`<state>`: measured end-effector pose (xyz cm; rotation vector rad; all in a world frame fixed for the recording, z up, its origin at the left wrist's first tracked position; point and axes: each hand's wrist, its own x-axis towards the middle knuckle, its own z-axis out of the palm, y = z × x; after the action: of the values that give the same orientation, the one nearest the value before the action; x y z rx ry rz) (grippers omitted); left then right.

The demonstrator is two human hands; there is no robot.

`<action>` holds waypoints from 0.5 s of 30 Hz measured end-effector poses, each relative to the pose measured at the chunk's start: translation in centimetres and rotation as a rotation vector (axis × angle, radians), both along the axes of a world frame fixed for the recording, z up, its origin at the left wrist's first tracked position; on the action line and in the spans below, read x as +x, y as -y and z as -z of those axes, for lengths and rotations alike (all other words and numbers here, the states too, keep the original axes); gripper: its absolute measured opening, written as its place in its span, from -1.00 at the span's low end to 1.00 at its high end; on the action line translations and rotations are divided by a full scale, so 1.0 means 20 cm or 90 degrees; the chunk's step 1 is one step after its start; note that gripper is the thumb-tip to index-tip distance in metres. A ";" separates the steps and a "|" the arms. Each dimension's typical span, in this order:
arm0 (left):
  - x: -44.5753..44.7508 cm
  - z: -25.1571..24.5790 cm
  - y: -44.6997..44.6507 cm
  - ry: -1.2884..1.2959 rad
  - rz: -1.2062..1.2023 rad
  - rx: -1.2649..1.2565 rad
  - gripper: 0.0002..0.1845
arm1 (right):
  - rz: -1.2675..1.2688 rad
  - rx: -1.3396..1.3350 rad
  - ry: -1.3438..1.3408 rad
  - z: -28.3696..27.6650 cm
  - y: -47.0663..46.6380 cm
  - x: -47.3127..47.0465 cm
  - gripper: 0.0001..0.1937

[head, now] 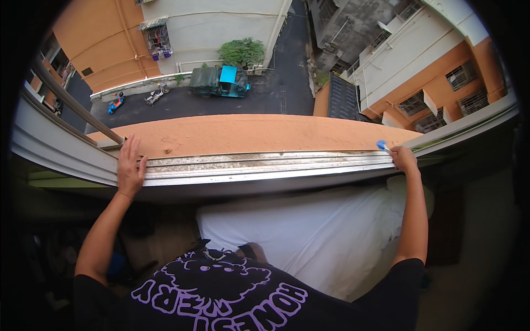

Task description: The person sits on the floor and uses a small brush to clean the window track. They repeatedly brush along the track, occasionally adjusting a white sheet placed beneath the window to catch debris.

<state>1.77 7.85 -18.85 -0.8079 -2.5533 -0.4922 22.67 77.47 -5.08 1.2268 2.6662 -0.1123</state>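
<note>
Before me runs the metal sliding track of an open window (265, 165), its grooves speckled with dirt. My left hand (131, 167) rests against the frame at the track's left end, fingers pointing outward and thumb apart. At the opposite end, my right hand (403, 158) grips the pale handle of a small brush (381, 145). Its blue bristle head points outward, over the track's outer edge near the right frame. The fingers hide most of the handle. Whether the bristles touch anything, I cannot tell.
Beyond the track lies an orange outer ledge (248, 132), with a drop to the street. Below stand a turquoise three-wheeled vehicle (227, 80) and a scooter (116, 103). A sliding sash (62, 132) is at the left. White bedding (298, 223) lies inside, beneath the window.
</note>
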 end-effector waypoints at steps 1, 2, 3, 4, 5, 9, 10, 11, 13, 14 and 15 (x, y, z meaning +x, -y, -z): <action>0.00 0.00 0.00 -0.002 -0.001 -0.002 -0.45 | -0.035 0.021 0.055 0.01 -0.01 -0.01 -0.80; 0.00 0.00 0.00 0.001 -0.001 0.001 -0.45 | -0.054 0.068 0.090 0.03 -0.01 -0.02 -0.80; 0.00 0.00 0.00 -0.002 0.000 0.000 -0.45 | -0.047 0.108 0.147 0.07 0.01 -0.02 -0.80; 0.00 0.01 0.00 -0.002 0.000 0.004 -0.45 | -0.077 0.155 0.151 0.12 0.04 -0.03 -0.78; 0.00 0.01 0.00 0.009 -0.005 0.014 -0.45 | -0.075 0.162 0.156 0.18 0.09 -0.05 -0.78; 0.00 0.02 0.00 0.003 -0.007 -0.010 -0.45 | -0.227 0.067 0.052 0.23 0.35 -0.03 -0.82; 0.00 0.02 0.00 0.004 -0.004 -0.007 -0.45 | -0.243 0.050 0.039 0.22 0.40 -0.03 -0.81; -0.01 0.02 0.00 0.002 -0.001 0.001 -0.45 | -0.279 0.023 -0.003 0.19 0.42 -0.02 -0.80; -0.01 0.01 0.00 0.004 0.006 -0.004 -0.46 | -0.120 -0.158 -0.036 0.12 0.38 0.00 -0.77; -0.01 0.01 0.00 0.005 0.007 -0.002 -0.46 | -0.083 -0.100 -0.086 0.09 0.31 0.03 -0.75; -0.01 0.01 0.01 0.006 0.007 -0.001 -0.46 | 0.008 -0.048 -0.101 0.08 0.21 0.06 -0.76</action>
<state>1.67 7.72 -19.13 -0.8223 -2.5593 -0.4977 23.79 73.20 -6.59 1.2613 2.7587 -0.3219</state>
